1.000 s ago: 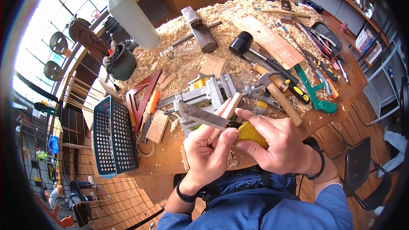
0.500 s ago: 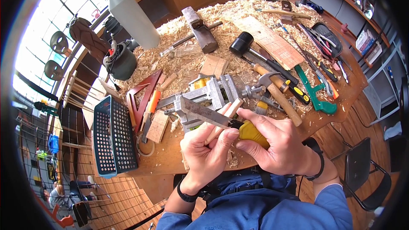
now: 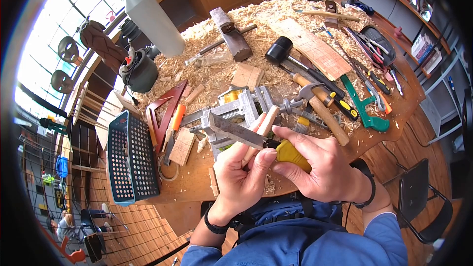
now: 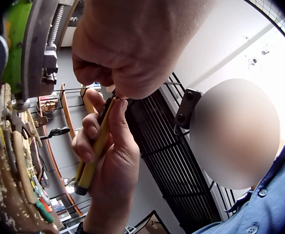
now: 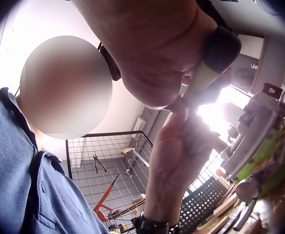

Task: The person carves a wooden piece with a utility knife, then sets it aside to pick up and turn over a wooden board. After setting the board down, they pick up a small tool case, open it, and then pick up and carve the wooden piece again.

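Knife (image 3: 246,135) blade up-left, across stick (image 3: 261,130)

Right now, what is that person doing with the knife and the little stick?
A person is working at a wooden workbench covered in shavings. Their left hand grips a short wooden stick, and their right hand holds a yellow-handled knife with its blade laid across the stick. It looks like whittling. Just behind the hands sits a metal vise, with hammers and other tools spread around.
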Demonstrator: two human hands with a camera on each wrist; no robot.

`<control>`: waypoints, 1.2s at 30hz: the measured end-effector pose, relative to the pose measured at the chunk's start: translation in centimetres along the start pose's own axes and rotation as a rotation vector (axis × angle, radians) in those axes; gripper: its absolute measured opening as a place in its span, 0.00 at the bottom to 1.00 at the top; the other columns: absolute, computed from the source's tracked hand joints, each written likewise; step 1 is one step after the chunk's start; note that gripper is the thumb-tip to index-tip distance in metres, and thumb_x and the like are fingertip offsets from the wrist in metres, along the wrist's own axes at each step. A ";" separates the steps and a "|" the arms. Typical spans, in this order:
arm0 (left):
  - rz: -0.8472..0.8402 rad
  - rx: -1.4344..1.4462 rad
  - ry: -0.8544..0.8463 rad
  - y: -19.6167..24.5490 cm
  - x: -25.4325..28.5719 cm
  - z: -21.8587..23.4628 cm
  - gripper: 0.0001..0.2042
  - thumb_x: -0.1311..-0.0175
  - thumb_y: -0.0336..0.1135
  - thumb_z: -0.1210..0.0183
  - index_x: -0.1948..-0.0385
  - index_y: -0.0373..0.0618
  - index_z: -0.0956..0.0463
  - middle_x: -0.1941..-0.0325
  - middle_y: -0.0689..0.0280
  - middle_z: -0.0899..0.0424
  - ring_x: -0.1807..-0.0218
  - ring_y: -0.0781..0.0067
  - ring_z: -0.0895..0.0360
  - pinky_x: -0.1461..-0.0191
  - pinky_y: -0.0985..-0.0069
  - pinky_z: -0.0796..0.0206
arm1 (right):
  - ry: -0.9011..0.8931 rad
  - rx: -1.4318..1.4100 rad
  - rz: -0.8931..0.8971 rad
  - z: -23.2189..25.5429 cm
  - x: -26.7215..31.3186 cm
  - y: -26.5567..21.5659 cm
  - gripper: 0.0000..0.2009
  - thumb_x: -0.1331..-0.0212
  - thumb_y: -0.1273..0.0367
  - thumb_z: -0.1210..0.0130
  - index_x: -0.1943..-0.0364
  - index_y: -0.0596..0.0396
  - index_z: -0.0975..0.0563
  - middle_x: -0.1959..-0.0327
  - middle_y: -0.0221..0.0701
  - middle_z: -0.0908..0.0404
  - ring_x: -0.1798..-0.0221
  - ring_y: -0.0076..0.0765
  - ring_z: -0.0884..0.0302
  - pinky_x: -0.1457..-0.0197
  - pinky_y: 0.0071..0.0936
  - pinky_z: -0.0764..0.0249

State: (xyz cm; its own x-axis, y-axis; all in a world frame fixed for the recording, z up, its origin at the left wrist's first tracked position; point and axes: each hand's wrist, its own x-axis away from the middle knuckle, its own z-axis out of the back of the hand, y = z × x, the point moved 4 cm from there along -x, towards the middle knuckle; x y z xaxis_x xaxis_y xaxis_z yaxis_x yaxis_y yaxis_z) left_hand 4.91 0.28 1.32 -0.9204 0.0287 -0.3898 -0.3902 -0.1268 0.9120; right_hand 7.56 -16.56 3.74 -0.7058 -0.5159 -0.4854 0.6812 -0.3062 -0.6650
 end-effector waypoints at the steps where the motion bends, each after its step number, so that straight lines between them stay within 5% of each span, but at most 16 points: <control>1: -0.029 0.029 0.011 0.0 -0.1 0.0 0.25 0.27 0.25 0.40 0.30 0.28 0.33 0.34 0.58 0.19 0.49 0.87 0.25 0.48 0.86 0.30 | -0.002 0.003 0.001 0.0 0.0 0.0 0.29 0.38 0.61 0.31 0.40 0.71 0.25 0.56 0.53 0.14 0.61 0.56 0.12 0.61 0.41 0.16; 11: -0.002 -0.003 0.080 -0.1 0.2 0.2 0.22 0.28 0.28 0.36 0.34 0.31 0.25 0.54 0.72 0.14 0.64 0.93 0.31 0.63 0.93 0.38 | 0.000 0.046 0.014 0.1 0.0 0.0 0.29 0.37 0.61 0.33 0.40 0.70 0.25 0.56 0.52 0.14 0.63 0.55 0.12 0.62 0.40 0.16; 27: -0.099 -0.128 0.145 0.1 0.3 0.5 0.21 0.31 0.28 0.33 0.37 0.35 0.22 0.62 0.76 0.14 0.68 0.94 0.31 0.65 0.93 0.39 | 0.012 0.047 0.052 0.0 -0.2 -0.2 0.29 0.38 0.62 0.32 0.40 0.71 0.25 0.56 0.52 0.14 0.62 0.55 0.12 0.62 0.40 0.17; 36: -0.064 -0.073 0.167 0.6 1.4 1.3 0.23 0.29 0.25 0.38 0.32 0.40 0.25 0.71 0.80 0.28 0.76 0.92 0.46 0.74 0.88 0.49 | -0.050 -0.050 0.063 -1.2 -1.0 -0.7 0.27 0.38 0.64 0.31 0.40 0.67 0.24 0.64 0.52 0.15 0.65 0.56 0.12 0.64 0.40 0.19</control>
State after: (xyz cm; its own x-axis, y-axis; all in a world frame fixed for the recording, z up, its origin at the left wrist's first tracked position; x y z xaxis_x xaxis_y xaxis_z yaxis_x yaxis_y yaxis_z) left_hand 3.33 1.58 1.44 -0.8748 -0.1257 -0.4679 -0.4394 -0.2013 0.8755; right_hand 7.56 -14.84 3.99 -0.6503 -0.5726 -0.4993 0.7128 -0.2324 -0.6618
